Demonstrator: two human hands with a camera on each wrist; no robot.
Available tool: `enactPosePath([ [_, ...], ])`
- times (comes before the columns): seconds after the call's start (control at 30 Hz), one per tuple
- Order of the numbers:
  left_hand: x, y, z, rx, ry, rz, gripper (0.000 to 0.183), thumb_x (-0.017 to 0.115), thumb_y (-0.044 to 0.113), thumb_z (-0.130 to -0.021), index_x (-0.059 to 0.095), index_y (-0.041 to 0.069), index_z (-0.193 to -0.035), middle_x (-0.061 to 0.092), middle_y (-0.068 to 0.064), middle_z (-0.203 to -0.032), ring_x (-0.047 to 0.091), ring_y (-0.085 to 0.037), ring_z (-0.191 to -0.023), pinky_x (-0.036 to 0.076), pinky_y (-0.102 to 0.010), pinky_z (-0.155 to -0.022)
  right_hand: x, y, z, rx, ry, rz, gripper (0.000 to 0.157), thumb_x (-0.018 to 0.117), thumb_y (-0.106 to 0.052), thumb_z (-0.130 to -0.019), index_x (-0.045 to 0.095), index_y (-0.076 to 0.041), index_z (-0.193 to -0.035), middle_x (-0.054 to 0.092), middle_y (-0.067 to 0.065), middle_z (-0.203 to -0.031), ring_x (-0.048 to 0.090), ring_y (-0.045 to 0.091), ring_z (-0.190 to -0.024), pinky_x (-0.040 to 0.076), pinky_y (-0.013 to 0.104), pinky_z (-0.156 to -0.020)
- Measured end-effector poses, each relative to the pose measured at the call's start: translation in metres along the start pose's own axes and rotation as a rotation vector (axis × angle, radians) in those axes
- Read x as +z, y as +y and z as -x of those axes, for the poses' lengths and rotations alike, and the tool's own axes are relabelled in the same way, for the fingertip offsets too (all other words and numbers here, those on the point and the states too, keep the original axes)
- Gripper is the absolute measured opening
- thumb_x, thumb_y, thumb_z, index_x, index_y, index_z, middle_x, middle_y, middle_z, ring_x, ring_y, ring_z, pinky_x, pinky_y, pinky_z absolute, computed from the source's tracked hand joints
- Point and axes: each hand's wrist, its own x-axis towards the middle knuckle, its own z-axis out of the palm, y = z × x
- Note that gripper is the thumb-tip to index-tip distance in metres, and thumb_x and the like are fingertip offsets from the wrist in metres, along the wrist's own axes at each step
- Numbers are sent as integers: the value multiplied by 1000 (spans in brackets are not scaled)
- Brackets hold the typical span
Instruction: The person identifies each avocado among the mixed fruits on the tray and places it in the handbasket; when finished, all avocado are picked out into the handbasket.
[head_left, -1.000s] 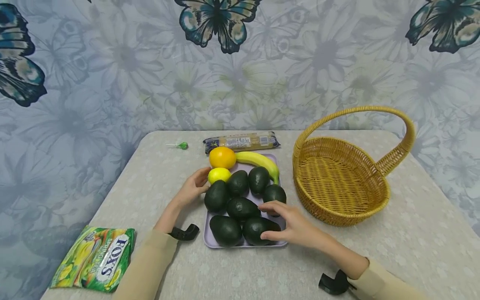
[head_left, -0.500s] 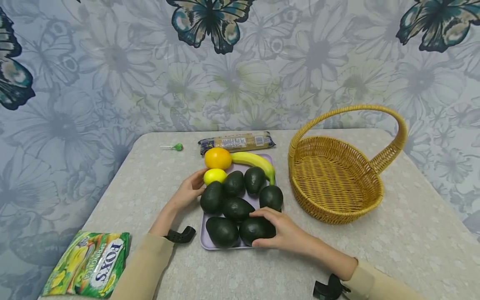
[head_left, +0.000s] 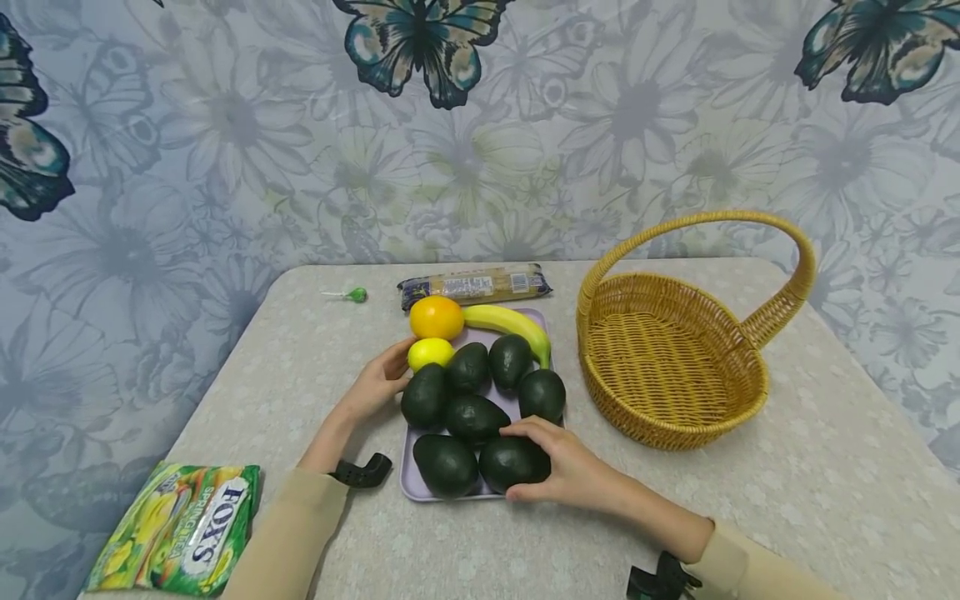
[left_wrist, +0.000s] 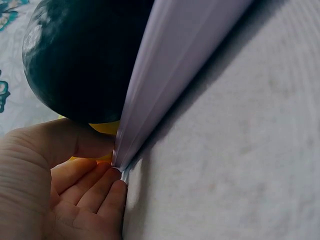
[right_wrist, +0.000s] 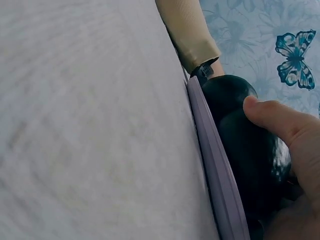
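A pale purple tray [head_left: 411,487] carries several dark green avocados, an orange [head_left: 437,317], a lemon [head_left: 431,355] and a banana [head_left: 517,323]. My right hand [head_left: 573,469] grips the front right avocado [head_left: 512,464], thumb at the near side and fingers over the far side. In the right wrist view the thumb presses on the avocado's dark skin [right_wrist: 252,155]. At the tray's left side, my left hand [head_left: 375,385] lies beside the lemon and the left avocado [head_left: 425,396]. Its thumb [left_wrist: 95,142] touches the tray wall in the left wrist view, its fingers extended.
A wicker basket [head_left: 600,408] with a tall handle stands right of the tray. Behind the tray lies a long pasta packet [head_left: 474,286], with a green lollipop [head_left: 356,294] to its left. A green Fox's candy bag [head_left: 176,529] lies at the front left.
My right hand has moved left onto the front right avocado and closed around it. The left hand has stayed at the tray's side. The head view has shifted slightly.
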Motion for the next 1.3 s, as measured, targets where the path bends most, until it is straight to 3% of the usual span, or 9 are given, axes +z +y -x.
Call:
enactPosePath([
  [0.23, 0, -4, -2, -29, 0, -12, 67, 54, -8, -87, 25, -1, -147, 25, -20, -151, 28, -34, -136, 25, -44, -110, -23, -17, -2, -11, 53, -5, 66, 79, -38, -74, 53, -15, -130, 52, -6, -128, 51, 13, -115, 46, 36, -94],
  [0.5, -3, -1, 2, -26, -5, 3, 67, 54, -7, -88, 24, -1, -148, 25, -20, -151, 27, -34, -136, 24, -44, -111, -82, -34, -2, -57, 186, 26, 69, 85, -17, -68, 54, -13, -130, 56, 3, -128, 53, 18, -113, 49, 31, -88],
  [0.8, -3, -2, 3, -27, -1, -3, 67, 55, -6, -88, 24, 0, -148, 26, -20, -151, 28, -34, -136, 25, -43, -110, -140, -40, 10, 46, 297, 93, 68, 81, 7, -65, 54, 2, -126, 57, 16, -124, 50, 1, -109, 44, 13, -84],
  [1.07, -3, -3, 3, -34, -14, -4, 67, 54, -6, -89, 24, 0, -148, 25, -20, -151, 27, -34, -136, 24, -43, -111, -161, 17, 37, 220, 277, 133, 70, 82, -8, -71, 53, -16, -134, 55, 2, -127, 51, 5, -105, 46, 17, -78],
  [1.3, -3, -2, 0, -47, -6, -17, 67, 53, -6, -89, 23, 1, -148, 25, -19, -151, 27, -33, -137, 23, -43, -111, -172, 40, 47, 291, 125, 223, 63, 79, -26, -76, 54, -17, -132, 58, 5, -123, 56, 19, -101, 50, 29, -76],
])
